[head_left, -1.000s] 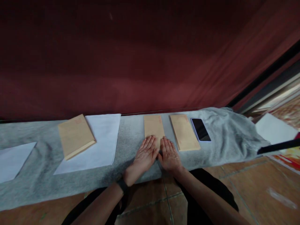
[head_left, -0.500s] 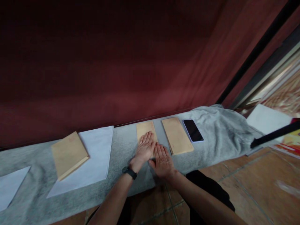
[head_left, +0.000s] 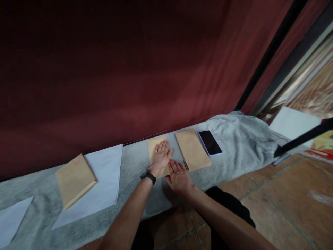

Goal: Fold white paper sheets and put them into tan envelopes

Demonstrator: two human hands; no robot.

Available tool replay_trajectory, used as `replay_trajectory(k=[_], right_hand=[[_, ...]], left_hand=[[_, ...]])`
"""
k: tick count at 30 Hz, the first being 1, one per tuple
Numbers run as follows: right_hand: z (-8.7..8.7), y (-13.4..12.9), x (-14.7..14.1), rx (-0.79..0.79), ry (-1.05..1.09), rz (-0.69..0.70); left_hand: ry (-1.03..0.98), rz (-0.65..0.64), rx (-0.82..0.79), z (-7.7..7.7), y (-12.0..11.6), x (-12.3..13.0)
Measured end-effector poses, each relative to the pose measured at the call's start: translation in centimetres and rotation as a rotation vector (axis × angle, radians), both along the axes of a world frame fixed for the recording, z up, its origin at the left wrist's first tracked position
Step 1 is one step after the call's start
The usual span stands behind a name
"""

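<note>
A brown paper envelope lies on the grey cloth in front of me. My left hand, with a dark watch at the wrist, rests flat on it, palm down and fingers stretched out. My right hand lies palm down at the envelope's lower right edge, its fingers extended and their tips close to the left hand. Just to the right is a stack of brown envelopes. Part of the single envelope is hidden under my hands.
A phone lies right of the stack. At left, more brown envelopes sit on white paper sheets; another white sheet is farther left. Grey cloth covers the narrow surface below a dark red curtain.
My left hand has slid up the envelope toward its far edge, uncovering its lower part. My right hand stays near the lower right edge. The view has shifted slightly.
</note>
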State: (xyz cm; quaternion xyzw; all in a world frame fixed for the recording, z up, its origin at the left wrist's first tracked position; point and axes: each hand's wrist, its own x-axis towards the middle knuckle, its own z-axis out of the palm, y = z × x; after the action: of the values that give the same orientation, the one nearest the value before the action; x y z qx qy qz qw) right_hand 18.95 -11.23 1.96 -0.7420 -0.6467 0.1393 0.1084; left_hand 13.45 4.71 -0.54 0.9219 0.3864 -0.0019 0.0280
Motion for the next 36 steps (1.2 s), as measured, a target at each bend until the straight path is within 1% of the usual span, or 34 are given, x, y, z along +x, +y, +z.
replay_trajectory(k=[2, 5, 9, 13, 16, 18, 22, 25, 28, 33, 36], right_hand=[[0.4, 0.1, 0.2, -0.013, 0.008, 0.007], [0.5, 0.1, 0.1, -0.031, -0.001, 0.017], [0.0, 0.2, -0.1, -0.028, -0.015, 0.012], [-0.7, 0.4, -0.3, 0.016, -0.028, -0.003], [-0.9, 0.4, -0.2, 0.039, -0.016, 0.004], [-0.8, 0.3, 0.1, 0.019, -0.001, 0.019], [-0.3, 0.1, 1.2, -0.021, 0.009, 0.081], [-0.2, 0.0, 2.3, -0.015, 0.037, 0.140], [-0.6, 0.0, 3.1, -0.005, 0.070, 0.183], [-1.6, 0.1, 3.6, 0.051, 0.107, 0.191], [-1.6, 0.3, 3.9, 0.058, 0.132, 0.196]], left_hand=[[0.007, -0.007, -0.001, 0.0, -0.1, -0.1], [0.010, -0.020, -0.010, 0.0, 0.2, -0.1], [0.003, 0.040, -0.013, -0.1, 1.4, 0.6], [-0.020, 0.108, 0.014, -0.6, 2.2, 1.4], [-0.016, 0.113, 0.019, -0.9, 2.4, 1.3], [-0.009, 0.080, 0.013, -1.0, 2.4, 0.9], [0.008, -0.020, 0.004, -0.8, 1.8, -0.2], [0.023, -0.051, -0.011, -0.5, 0.9, -0.8], [0.022, -0.080, -0.026, -0.2, 0.0, -1.2], [0.016, -0.102, -0.028, 0.0, -1.4, -1.9], [0.017, -0.112, -0.032, 0.0, -2.1, -2.3]])
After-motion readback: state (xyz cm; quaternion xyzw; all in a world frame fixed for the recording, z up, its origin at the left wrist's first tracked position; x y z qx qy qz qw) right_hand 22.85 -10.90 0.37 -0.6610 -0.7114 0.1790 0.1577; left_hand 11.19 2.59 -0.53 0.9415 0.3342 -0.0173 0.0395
